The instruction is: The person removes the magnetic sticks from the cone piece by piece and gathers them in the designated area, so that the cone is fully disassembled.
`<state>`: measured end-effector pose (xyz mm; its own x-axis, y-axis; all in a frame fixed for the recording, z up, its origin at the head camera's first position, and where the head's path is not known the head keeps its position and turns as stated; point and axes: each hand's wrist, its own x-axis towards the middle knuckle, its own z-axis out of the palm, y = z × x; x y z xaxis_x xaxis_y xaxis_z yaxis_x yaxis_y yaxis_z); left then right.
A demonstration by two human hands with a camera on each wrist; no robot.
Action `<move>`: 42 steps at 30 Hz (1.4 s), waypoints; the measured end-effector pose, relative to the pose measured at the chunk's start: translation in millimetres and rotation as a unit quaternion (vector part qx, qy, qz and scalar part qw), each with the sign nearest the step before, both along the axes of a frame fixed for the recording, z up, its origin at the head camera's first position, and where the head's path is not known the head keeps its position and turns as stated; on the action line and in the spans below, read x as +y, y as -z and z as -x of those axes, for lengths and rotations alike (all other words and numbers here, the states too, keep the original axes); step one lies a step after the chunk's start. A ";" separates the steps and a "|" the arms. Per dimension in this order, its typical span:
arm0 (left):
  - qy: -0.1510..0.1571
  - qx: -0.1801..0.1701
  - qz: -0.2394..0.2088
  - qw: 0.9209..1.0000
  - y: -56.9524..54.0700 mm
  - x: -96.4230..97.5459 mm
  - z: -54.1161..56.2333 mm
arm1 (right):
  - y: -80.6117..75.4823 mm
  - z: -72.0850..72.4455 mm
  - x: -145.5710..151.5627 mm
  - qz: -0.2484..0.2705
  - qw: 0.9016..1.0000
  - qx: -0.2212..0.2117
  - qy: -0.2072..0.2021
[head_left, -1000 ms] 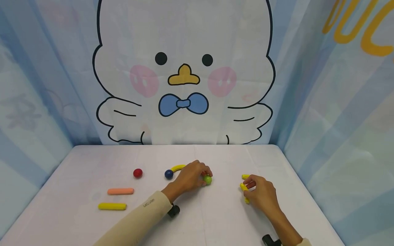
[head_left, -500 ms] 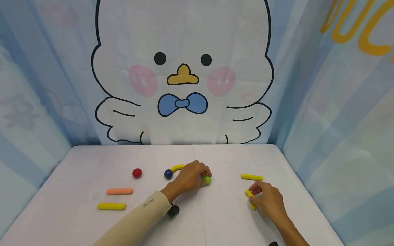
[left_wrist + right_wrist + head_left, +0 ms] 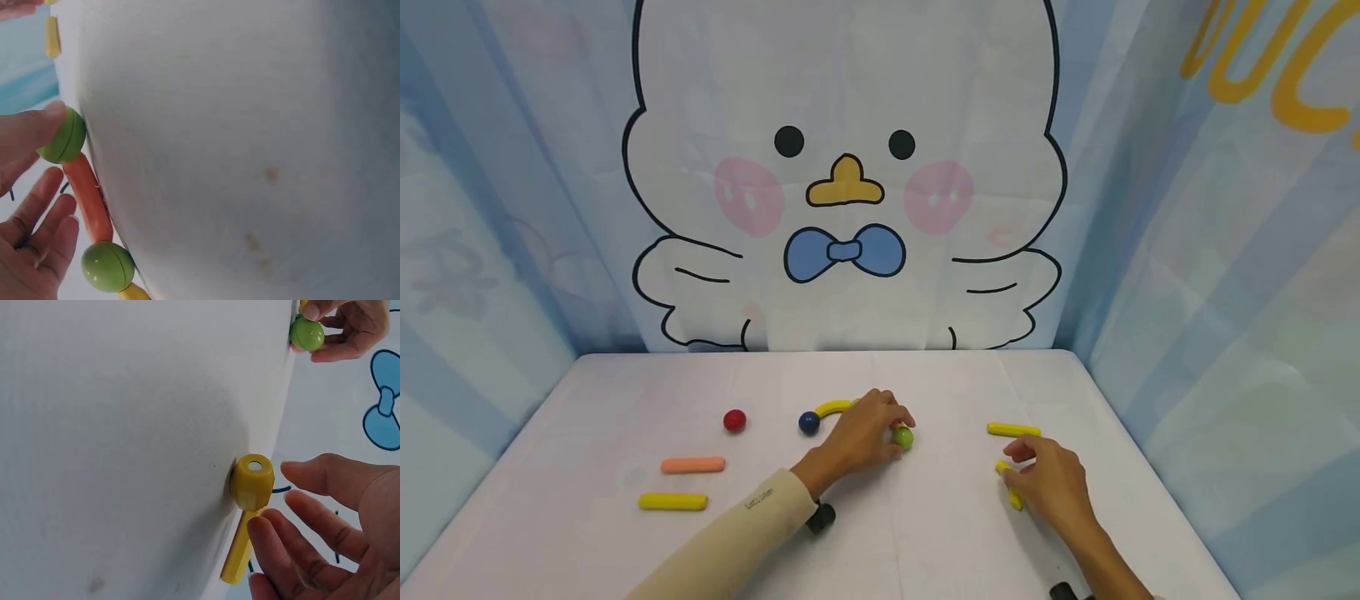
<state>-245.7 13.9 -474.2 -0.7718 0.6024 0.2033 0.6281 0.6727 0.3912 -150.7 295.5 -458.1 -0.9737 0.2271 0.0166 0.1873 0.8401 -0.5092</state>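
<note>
My left hand (image 3: 865, 435) pinches a green ball (image 3: 902, 437) at the middle of the table. In the left wrist view an orange stick (image 3: 92, 203) touches that ball, with a second green ball (image 3: 107, 267) at its other end; the hand hides most of this in the head view. My right hand (image 3: 1054, 485) hovers beside a short yellow stick (image 3: 1016, 502) on the table. In the right wrist view its thumb and fingers are spread apart beside the stick's end, which has a pale round spot. Behind it lies another yellow stick (image 3: 1013, 430).
Left of the left hand lie a blue ball (image 3: 808, 423) and a curved yellow piece (image 3: 833, 407) that touch. Further left are a red ball (image 3: 734, 421), a salmon stick (image 3: 692, 465) and a yellow stick (image 3: 673, 502). A printed curtain (image 3: 850, 308) stands behind the white table (image 3: 925, 542).
My right hand has drawn the near yellow stick rightward and toward me, away from the other one, then loosened its fingers from it. The left hand has stayed on the green ball.
</note>
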 end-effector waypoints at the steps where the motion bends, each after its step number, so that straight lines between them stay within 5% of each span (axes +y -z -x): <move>1: -0.006 0.002 0.007 1.000 -0.3 -0.1 -0.2 | -0.1 0.3 -0.8 -0.001 1.000 0.007 -0.003; 14: -0.042 0.015 0.106 0.993 -2.8 -2.2 1.2 | -0.7 8.8 -14.0 0.002 0.998 0.054 -0.029; 33: 0.017 0.035 0.085 0.996 -1.1 -9.1 -7.3 | -1.8 26.1 -49.9 0.032 0.997 0.055 -0.042; 42: 0.021 0.019 0.089 0.996 -0.8 -12.6 -13.8 | -4.2 34.6 -65.0 0.037 0.997 0.045 -0.055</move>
